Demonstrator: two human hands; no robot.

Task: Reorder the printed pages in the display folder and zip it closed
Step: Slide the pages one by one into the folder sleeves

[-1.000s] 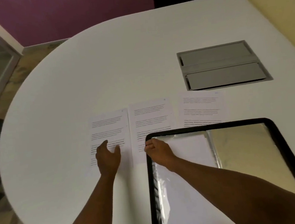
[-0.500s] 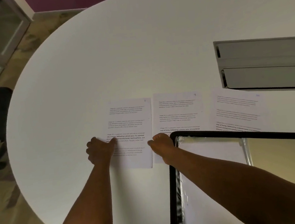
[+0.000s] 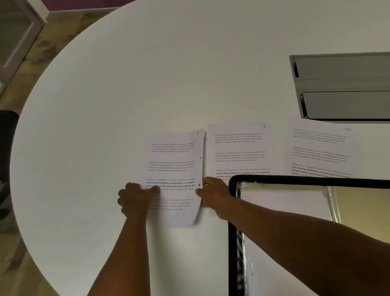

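At six o'clock on the white table (image 3: 136,82), leftmost printed page (image 3: 175,173) lay limp and light, left hand (image 3: 135,200) pinching its nine o'clock edge, right hand (image 3: 213,193) pinching the lifted three o'clock edge; display folder (image 3: 277,211) open at four o'clock.

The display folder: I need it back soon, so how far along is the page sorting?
Done: three printed pages lie out on the white table. In hand: both hands, left and right, lift the leftmost printed page. Left: refilling and zipping the open black-edged display folder.
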